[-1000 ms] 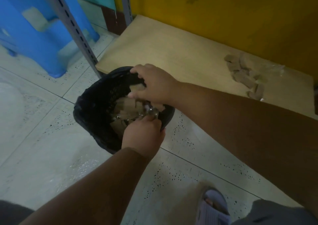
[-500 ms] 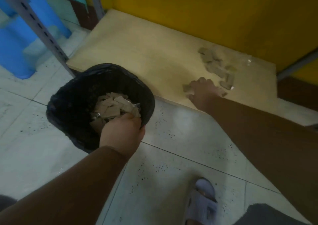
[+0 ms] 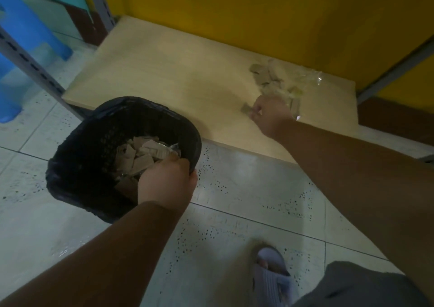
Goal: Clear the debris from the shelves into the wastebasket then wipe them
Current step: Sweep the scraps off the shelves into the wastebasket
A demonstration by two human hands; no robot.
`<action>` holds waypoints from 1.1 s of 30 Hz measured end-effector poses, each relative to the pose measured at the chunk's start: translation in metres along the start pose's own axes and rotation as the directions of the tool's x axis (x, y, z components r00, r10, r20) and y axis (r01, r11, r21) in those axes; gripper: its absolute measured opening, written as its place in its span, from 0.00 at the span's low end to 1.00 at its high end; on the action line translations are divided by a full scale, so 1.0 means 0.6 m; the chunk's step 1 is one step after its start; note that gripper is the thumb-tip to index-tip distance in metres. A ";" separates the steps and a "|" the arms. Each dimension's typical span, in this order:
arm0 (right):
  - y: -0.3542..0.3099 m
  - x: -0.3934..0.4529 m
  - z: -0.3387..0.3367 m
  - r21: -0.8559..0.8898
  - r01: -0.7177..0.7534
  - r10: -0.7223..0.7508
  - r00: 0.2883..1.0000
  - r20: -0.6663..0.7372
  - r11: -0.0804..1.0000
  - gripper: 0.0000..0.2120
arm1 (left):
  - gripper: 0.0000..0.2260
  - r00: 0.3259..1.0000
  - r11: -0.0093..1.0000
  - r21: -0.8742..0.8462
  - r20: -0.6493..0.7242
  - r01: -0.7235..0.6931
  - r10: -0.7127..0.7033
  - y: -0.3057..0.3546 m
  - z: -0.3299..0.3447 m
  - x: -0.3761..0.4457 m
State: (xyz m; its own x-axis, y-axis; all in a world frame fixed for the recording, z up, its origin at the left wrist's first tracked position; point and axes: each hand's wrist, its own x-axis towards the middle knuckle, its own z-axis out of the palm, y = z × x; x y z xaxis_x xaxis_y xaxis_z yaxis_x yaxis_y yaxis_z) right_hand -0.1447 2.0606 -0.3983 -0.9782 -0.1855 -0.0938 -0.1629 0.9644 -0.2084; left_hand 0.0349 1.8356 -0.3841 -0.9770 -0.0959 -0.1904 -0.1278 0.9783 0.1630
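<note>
left hand [image 3: 168,181] clamped on wastebasket [image 3: 89,156] rim just off the shelf [image 3: 164,71]; right hand [image 3: 270,114] curled around cardboard scraps [image 3: 265,76] on shelf; advise full handfuls, basket kept close.

A: What lies on the shelf [image 3: 183,71]?

B: A pale wooden board, low and flat, bearing a loose heap of brown cardboard scraps [image 3: 270,76] and clear film at its far right.

A: And the wastebasket [image 3: 98,142]?

B: Black, mesh-walled, bag-lined, tilted, at the shelf's near-left edge, partly filled with similar scraps.
</note>
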 end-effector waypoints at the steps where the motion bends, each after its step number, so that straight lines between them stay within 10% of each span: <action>1: 0.014 0.003 -0.008 0.006 -0.048 0.048 0.998 -0.047 0.999 0.09 | 0.12 1.000 1.000 -0.014 0.008 -0.002 0.002 0.001 0.001 0.001; 11: 0.092 0.002 0.048 -0.099 -0.286 0.295 0.950 0.102 0.953 0.50 | 0.12 0.999 1.000 -0.011 -0.038 0.015 -0.016 0.003 0.004 0.002; 22: 0.042 0.036 0.053 -0.236 -0.078 0.070 0.997 -0.039 0.969 0.45 | 0.13 0.997 0.996 -0.040 -0.016 0.075 -0.076 0.028 0.020 0.013; 33: 0.125 0.080 0.013 -0.223 -0.172 0.182 0.983 0.023 0.960 0.43 | 0.13 0.993 0.994 -0.004 0.060 0.105 -0.105 0.092 -0.014 0.007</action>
State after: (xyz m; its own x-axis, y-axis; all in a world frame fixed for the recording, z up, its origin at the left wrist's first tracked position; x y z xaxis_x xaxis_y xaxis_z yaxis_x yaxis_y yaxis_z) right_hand -0.2031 2.1225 -0.4263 -0.9882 -0.0117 -0.1526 -0.0169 0.9993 0.0328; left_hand 0.0221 1.8874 -0.3681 -0.9462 -0.1867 -0.2643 -0.2306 0.9620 0.1461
